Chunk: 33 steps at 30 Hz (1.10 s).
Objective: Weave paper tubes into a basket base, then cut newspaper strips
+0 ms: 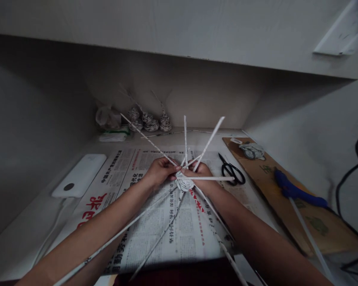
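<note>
Between my two hands is a small round weave of rolled paper strips, with several long strips sticking out from it in all directions. My left hand pinches its left side, thumb and fingers pressed together near the top of the weave. On the other side my right hand grips the weave with its thumb across the front, and some of its fingers are hidden behind the strips. Beneath both hands lies a spread newspaper. Black-handled scissors rest just right of my right hand.
A blue glue gun and a crumpled bundle lie on cardboard at the right. To the left sits a white power bank with a cable. Several woven gourd shapes stand at the back beside a plastic bag. A shelf overhangs.
</note>
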{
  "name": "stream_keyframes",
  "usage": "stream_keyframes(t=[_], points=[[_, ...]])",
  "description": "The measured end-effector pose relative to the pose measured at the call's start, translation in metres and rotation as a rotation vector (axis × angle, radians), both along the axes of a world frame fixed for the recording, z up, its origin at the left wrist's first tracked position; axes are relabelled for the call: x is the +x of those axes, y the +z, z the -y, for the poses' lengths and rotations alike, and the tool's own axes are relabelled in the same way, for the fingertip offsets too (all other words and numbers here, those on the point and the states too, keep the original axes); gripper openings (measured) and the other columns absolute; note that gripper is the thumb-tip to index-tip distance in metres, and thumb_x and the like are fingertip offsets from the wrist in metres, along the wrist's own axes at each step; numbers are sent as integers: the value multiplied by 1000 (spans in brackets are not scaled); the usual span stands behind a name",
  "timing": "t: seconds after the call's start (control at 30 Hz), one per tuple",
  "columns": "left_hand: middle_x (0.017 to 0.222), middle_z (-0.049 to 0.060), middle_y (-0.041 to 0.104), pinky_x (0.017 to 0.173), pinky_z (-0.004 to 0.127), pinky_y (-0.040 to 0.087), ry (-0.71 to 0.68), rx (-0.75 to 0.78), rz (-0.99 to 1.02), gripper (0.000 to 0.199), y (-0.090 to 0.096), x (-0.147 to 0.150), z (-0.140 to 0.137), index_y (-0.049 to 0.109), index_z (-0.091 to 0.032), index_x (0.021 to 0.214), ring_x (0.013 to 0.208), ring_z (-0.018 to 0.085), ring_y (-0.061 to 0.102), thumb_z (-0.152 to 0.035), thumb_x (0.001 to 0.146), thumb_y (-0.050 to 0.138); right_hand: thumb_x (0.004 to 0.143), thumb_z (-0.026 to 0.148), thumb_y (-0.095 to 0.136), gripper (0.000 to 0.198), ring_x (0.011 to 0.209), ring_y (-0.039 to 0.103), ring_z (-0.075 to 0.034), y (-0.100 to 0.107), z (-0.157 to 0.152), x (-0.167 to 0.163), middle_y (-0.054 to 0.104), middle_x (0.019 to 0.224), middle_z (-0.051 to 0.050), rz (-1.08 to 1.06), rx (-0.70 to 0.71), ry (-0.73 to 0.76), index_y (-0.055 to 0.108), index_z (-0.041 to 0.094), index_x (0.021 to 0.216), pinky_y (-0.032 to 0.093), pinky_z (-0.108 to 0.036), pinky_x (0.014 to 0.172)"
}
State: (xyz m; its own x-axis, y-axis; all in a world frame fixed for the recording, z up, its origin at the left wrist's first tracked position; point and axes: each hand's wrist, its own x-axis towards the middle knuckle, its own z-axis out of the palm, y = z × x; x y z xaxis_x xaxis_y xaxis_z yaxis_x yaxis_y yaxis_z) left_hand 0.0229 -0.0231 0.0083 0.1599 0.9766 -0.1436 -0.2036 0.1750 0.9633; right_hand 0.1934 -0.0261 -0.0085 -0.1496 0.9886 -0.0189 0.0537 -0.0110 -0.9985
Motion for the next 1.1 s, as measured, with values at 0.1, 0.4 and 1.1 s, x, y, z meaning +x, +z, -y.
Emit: stream_keyframes(t=[0.1,0.4,1.1], points=[[58,-2,62,45,19,48,-6,-30,8,47,1,0,0,65,-12,71,51,10,56,-28,38,95,64,43,78,34,62,60,-16,2,2,-3,67,70,-2,-9,13,-16,66,16,79,46,-29,58],[56,-3,61,44,17,46,-34,-79,16,48,0,-2,-2,64,-13,69,51,9,56,-23,35,96,72,38,69,23,61,61,-17,4,3,-5,68,67,-3,129,82,-59,70,16,77,46,-28,57],[61,-2,61,44,19,45,-92,-79,-45,49,-1,-1,0,63,-14,71,53,10,57,-30,39,96,75,30,61,13,59,51,-15,5,6,-3,57,60,2,382,256,-65,56,22,66,37,-26,56]])
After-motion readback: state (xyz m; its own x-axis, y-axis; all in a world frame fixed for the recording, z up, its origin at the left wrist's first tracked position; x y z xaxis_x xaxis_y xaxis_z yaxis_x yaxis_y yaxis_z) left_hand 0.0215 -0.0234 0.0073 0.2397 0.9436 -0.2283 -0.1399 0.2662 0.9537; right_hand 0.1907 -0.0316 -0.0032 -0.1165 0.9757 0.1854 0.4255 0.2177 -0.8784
